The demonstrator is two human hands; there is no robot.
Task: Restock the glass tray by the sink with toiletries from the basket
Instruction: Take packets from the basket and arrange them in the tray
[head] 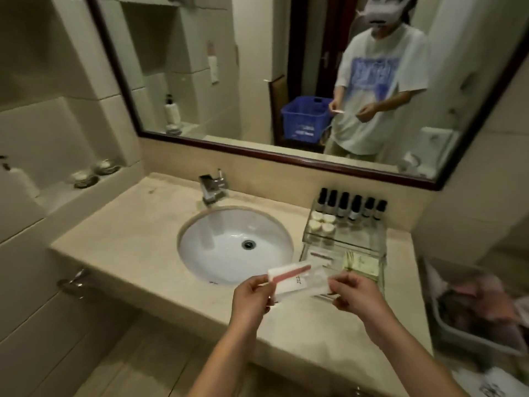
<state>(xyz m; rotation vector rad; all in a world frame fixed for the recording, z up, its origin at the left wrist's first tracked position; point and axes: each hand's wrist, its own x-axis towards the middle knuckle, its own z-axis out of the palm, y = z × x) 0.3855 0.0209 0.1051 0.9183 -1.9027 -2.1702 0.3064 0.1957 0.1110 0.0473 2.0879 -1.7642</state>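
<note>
Pink-striped white packet point(300, 277) | left hand point(252, 299) fingers pinch its left end | right hand point(355, 293) fingers pinch right end

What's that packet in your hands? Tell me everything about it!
The packet is flat, long, white with a pink stripe and tiny dark print; its right part looks like clear plastic. It lies roughly level above the counter, before the sink. The left hand pinches its left end, the right hand its right end.

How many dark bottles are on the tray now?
6 bottles, side by side in one row along the tray's back edge, right of the sink. None seems hidden.
</note>
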